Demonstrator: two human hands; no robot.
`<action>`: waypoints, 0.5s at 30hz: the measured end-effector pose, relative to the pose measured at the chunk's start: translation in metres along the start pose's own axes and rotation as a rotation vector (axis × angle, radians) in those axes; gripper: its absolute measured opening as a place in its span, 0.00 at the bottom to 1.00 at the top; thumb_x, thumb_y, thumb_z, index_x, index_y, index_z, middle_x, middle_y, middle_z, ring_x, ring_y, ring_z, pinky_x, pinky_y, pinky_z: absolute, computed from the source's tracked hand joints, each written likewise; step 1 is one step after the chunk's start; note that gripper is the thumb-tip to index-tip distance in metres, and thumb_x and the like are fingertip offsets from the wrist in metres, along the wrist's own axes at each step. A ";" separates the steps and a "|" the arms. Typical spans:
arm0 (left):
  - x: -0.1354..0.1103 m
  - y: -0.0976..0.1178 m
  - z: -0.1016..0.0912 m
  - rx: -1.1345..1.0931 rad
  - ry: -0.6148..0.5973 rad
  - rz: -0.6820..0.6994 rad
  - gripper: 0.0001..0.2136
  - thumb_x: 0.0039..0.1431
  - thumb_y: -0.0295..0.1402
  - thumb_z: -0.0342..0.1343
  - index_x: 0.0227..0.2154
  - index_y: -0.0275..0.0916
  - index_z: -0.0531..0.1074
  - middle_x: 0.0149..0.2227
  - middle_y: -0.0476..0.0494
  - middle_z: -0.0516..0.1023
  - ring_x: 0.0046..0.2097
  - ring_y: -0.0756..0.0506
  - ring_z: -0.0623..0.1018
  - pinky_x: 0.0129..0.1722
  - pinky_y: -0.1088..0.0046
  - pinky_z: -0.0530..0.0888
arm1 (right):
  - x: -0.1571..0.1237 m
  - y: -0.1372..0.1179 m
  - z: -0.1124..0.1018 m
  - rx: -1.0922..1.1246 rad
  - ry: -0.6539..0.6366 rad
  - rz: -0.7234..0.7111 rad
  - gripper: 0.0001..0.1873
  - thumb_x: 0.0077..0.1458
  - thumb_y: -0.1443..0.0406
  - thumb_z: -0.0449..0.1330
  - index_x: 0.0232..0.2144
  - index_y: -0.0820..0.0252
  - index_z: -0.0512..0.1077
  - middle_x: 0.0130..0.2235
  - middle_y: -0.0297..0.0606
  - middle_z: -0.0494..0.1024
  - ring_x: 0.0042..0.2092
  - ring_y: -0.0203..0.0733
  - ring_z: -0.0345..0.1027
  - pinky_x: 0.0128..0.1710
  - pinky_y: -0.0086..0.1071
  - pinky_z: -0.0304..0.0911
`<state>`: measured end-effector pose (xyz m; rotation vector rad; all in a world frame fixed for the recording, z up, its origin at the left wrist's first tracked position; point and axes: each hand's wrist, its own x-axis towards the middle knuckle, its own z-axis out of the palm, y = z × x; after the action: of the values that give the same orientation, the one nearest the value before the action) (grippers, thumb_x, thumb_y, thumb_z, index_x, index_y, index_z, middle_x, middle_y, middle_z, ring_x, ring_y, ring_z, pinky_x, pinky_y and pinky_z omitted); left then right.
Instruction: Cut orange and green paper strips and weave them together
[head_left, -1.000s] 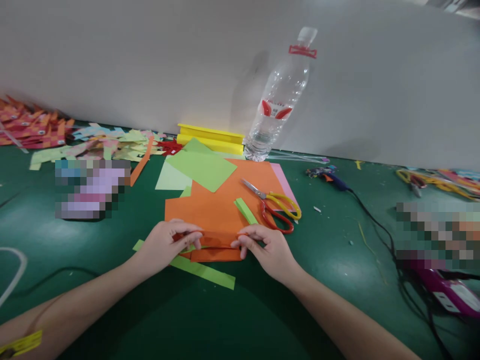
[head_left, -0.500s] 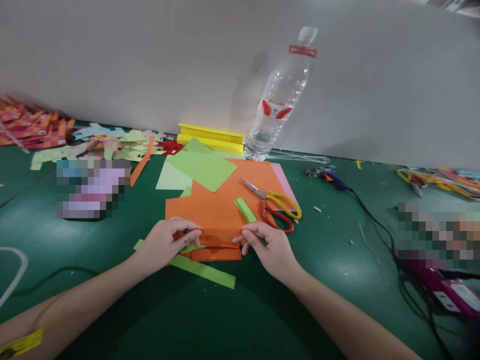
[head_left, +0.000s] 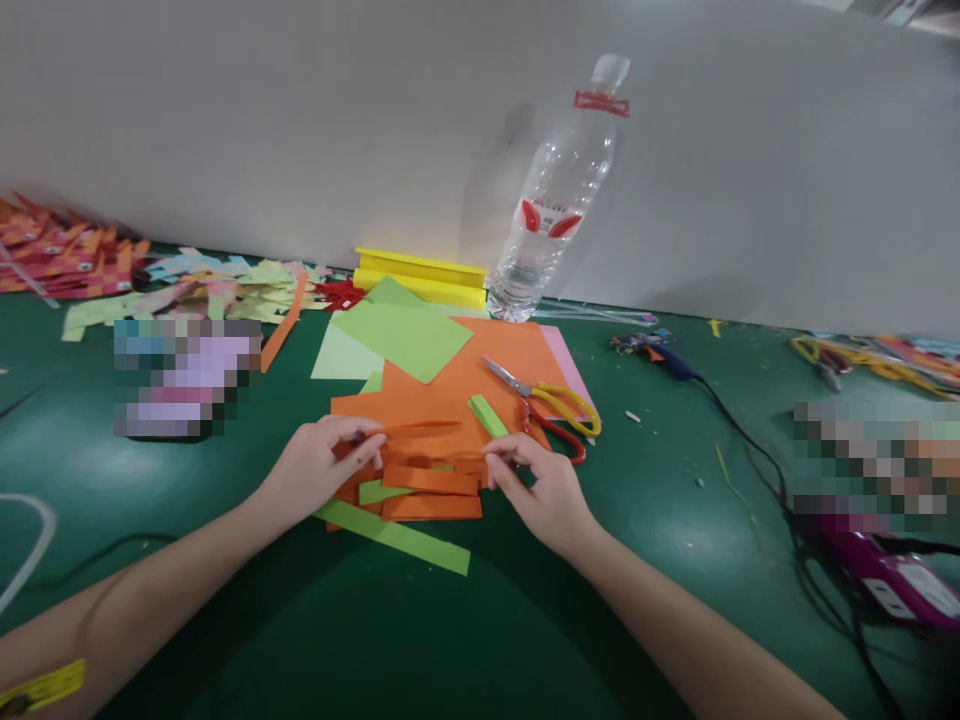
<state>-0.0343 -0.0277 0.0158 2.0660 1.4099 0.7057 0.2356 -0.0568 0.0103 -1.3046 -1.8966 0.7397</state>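
My left hand pinches one end of a narrow orange paper strip, seen almost edge-on. My right hand is closed at the fingertips on the end of a second orange strip, which lies low over the orange sheet and blends with it. Just below the hands lie orange folded strips and a long green strip. A short green folded strip rests beyond my right fingers, beside scissors with yellow and red handles.
Behind the orange sheets are a green sheet, a yellow folded piece and a clear bottle against the wall. Paper strips pile up at left. A glue gun with a cable and a purple power strip are at right.
The orange paper stretched between my hands has parted into two strips. My left hand has moved slightly left and up with one; my right hand has shifted a little up.
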 end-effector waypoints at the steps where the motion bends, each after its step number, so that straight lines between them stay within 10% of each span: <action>1: 0.001 -0.002 -0.001 -0.001 0.005 -0.014 0.13 0.60 0.40 0.49 0.26 0.40 0.73 0.26 0.51 0.79 0.30 0.48 0.76 0.32 0.74 0.70 | 0.000 0.001 0.001 -0.032 -0.011 -0.033 0.05 0.58 0.64 0.53 0.36 0.57 0.69 0.27 0.34 0.75 0.30 0.37 0.71 0.31 0.30 0.66; 15: 0.004 -0.003 -0.001 0.046 0.035 0.026 0.14 0.61 0.39 0.47 0.25 0.39 0.72 0.23 0.51 0.77 0.20 0.51 0.70 0.22 0.76 0.65 | 0.003 -0.002 0.002 -0.351 -0.137 -0.350 0.08 0.53 0.65 0.62 0.37 0.58 0.72 0.42 0.41 0.75 0.46 0.46 0.66 0.50 0.46 0.58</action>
<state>-0.0359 -0.0227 0.0154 2.1206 1.4330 0.7294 0.2321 -0.0547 0.0119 -1.0946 -2.3642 0.3315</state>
